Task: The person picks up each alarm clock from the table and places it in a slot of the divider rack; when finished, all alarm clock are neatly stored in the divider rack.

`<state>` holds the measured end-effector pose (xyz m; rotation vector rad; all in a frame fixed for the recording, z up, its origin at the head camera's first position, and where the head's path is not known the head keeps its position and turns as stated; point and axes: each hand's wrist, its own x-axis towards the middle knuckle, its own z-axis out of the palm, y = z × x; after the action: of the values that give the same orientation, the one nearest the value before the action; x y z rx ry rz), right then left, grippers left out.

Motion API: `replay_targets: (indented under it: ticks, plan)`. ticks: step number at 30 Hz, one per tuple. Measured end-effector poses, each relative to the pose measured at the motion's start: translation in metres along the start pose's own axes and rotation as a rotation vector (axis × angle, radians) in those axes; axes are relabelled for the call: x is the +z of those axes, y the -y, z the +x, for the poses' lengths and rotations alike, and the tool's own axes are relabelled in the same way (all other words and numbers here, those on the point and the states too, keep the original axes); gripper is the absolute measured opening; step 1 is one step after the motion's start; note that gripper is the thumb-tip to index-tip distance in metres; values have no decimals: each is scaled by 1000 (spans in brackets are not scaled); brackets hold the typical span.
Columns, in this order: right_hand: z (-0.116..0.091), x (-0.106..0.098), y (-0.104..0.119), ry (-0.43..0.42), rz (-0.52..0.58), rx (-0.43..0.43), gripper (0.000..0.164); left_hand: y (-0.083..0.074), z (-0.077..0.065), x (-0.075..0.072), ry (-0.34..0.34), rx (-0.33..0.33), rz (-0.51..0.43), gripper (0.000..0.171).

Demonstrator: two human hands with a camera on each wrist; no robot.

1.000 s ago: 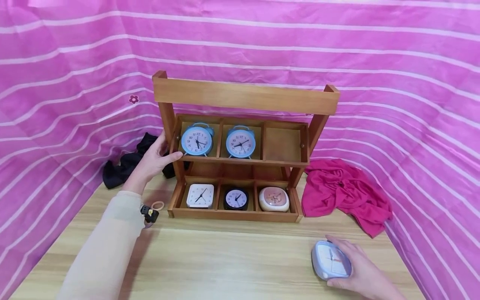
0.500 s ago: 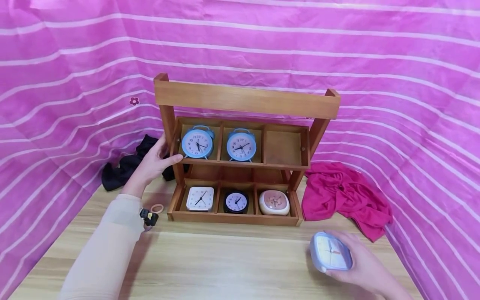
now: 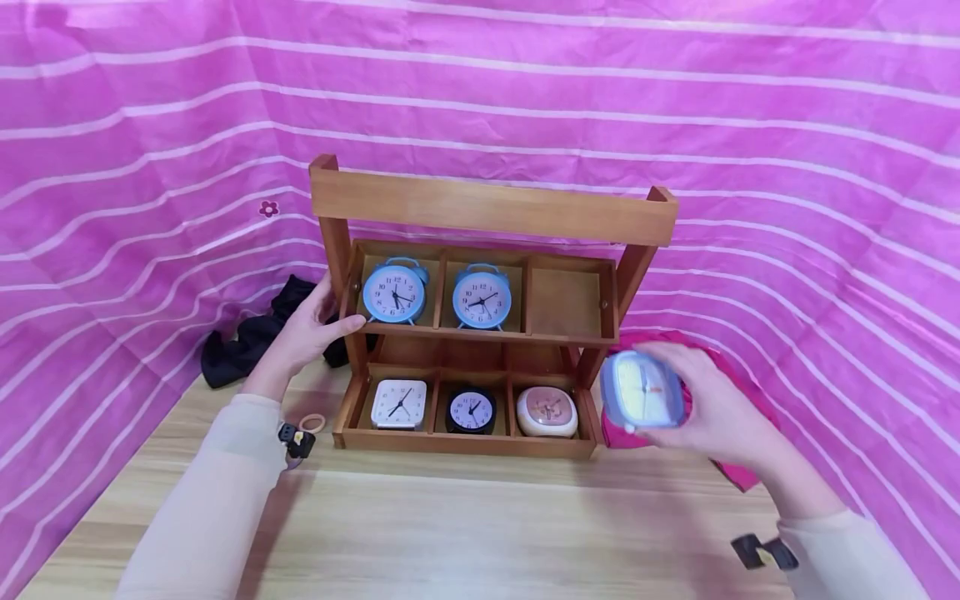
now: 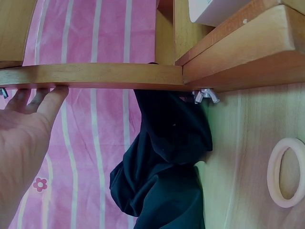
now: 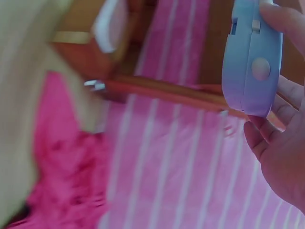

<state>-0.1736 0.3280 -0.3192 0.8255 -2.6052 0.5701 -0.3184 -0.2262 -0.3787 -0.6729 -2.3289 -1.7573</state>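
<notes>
A wooden two-tier rack [image 3: 487,200] stands on the table. My left hand [image 3: 303,333] touches its left side at the upper tier, thumb at the front corner; in the left wrist view, fairly straight fingers [image 4: 53,102] meet the post's outer face. My right hand [image 3: 716,400] grips a light blue alarm clock [image 3: 642,389] in the air, right of the lower tier. Two blue twin-bell clocks [image 3: 393,293] occupy the upper left and middle compartments; the upper right one is bare. Below sit a white square clock [image 3: 399,404], a black clock [image 3: 471,411] and a pink-and-white clock [image 3: 547,411].
Black cloth [image 3: 240,346] lies left of the rack, and crimson cloth [image 3: 738,475] lies at the right, partly behind my right hand. A pale ring [image 3: 312,423] is on the table near my left wrist. Pink striped fabric [image 3: 480,92] surrounds the table.
My right hand has lifted the light blue clock from low on the right, up and toward the rack. The left hand stays at the rack's side; the view has shifted slightly.
</notes>
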Motion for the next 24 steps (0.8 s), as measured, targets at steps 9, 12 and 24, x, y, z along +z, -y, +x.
replay_targets:
  ticks: [9, 12, 24]
  plan:
    - [69, -18, 9, -6, 28, 1, 102, -2, 5, 4, 16, 5, -2, 96]
    - [92, -15, 12, 17, 4, 7, 100, -1, 4, 4, 12, 6, -10, 96]
    - [144, 9, 10, 71, -38, 60, 101, 2, 1, 2, -18, 3, -25, 95]
